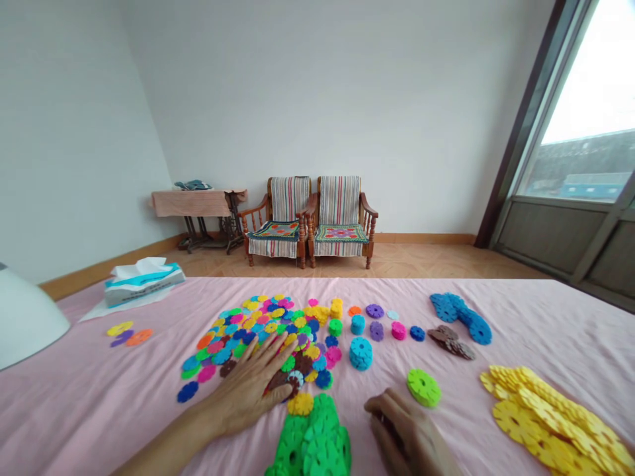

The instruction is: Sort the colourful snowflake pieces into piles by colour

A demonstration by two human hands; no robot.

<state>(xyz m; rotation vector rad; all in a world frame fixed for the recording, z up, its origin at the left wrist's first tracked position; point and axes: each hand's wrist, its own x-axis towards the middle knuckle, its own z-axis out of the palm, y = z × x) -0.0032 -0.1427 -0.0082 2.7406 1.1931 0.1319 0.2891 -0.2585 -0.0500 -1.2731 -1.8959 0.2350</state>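
Note:
My left hand [255,390] lies flat with fingers spread on a pile of small notched plastic discs [233,330] in many colours. My right hand [409,430] rests on the cloth with its fingers curled in; whatever is inside them, if anything, is hidden. Between the hands is a heap of large green discs [317,439], with a yellow disc [300,404] at its far edge. Just beyond my right hand lies a lime-green disc stack [424,388]. Short blue stacks [360,354] stand right of the pile, near a pink stack [398,330] and a purple disc [376,311].
Overlapping yellow discs [555,416] cover the right front of the pink cloth [149,370]. Brown discs [451,342] and blue discs [461,317] lie farther back. At left are a tissue pack [143,284], a few loose discs [139,338] and a white rounded object [27,320].

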